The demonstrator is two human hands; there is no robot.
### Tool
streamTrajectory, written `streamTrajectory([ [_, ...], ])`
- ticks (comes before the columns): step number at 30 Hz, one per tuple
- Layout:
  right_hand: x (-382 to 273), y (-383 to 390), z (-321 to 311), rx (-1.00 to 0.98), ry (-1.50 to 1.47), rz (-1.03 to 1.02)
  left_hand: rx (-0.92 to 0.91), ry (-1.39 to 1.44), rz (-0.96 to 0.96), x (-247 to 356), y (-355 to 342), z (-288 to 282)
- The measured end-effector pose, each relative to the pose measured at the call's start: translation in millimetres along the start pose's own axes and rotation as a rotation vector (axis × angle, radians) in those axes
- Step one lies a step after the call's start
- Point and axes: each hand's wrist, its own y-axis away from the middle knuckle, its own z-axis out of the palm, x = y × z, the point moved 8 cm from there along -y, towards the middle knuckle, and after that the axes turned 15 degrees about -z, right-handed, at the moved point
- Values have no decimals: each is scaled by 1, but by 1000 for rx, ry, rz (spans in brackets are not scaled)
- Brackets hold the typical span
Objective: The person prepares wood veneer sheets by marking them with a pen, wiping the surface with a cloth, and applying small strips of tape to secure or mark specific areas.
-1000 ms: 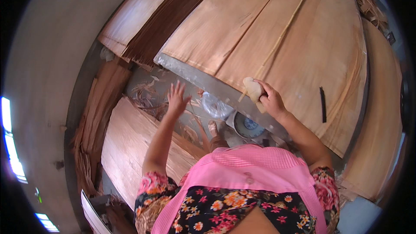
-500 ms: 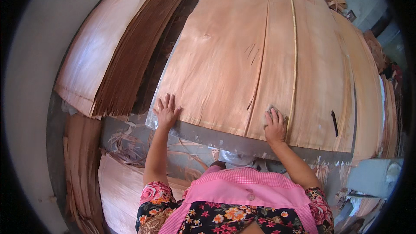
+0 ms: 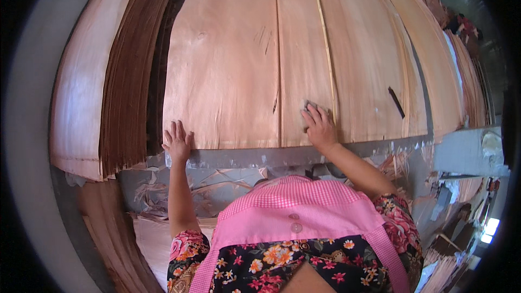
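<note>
A broad sheet of pale wood veneer (image 3: 222, 76) lies over the table before me. My left hand (image 3: 178, 141) rests flat on its front left corner, fingers spread, holding nothing. Farther right, my right hand (image 3: 321, 126) bends its fingers over a small grey lump (image 3: 309, 104), pressed to the veneer; its kind I cannot make out. Left of that hand a narrow split (image 3: 279, 81) runs lengthwise through the veneer. Just right of the fingers lies a long thin yellowish stick (image 3: 328, 49), along the same direction. A short black strip (image 3: 396, 102) lies farther right.
Stacked veneer with dark edges (image 3: 127, 70) stands at the left. The grey table edge (image 3: 244, 157) shows along the front, with torn veneer scraps (image 3: 154, 190) below. To the right are more veneer sheets (image 3: 429, 59) and a pale grey box-like block (image 3: 467, 152).
My view has turned, so the veneer and both hands appear farther left. The right hand, still on the grey lump, stays close to the stick. My left hand remains at the corner.
</note>
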Motion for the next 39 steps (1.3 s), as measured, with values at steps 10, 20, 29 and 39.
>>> streamTrajectory([
  [10, 3, 0, 5, -10, -44, 58, 145, 359, 921, 301, 75, -35],
  [20, 24, 14, -2, -35, -39, 30, -60, 211, 689, 364, 35, -16],
  [29, 82, -37, 5, 356, -1030, 500, 105, 154, 761, 367, 50, -1],
  [39, 116, -215, 65, -217, -343, 252, 35, 295, 843, 350, 47, -9],
])
